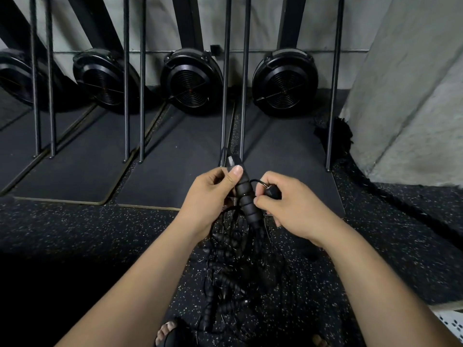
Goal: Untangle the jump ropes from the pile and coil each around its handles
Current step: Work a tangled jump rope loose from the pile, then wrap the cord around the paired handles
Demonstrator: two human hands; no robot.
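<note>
My left hand [209,199] grips a black ribbed jump rope handle [246,196], thumb pressed near its grey top end. My right hand [293,204] grips a second black handle [273,191], only its rounded end with a thin cord loop showing. Below both hands a tangled pile of black jump ropes [233,279] hangs down to the speckled floor, with several ribbed handles and thin cords knotted together. Which cord belongs to which handle cannot be told.
Upright rowing machines with black fan housings [191,81] stand along the wall on dark mats, behind thin vertical metal bars [244,96]. A concrete pillar [411,96] rises at right, a thick black rope [375,189] on the floor beside it. My sandalled feet [167,333] are below.
</note>
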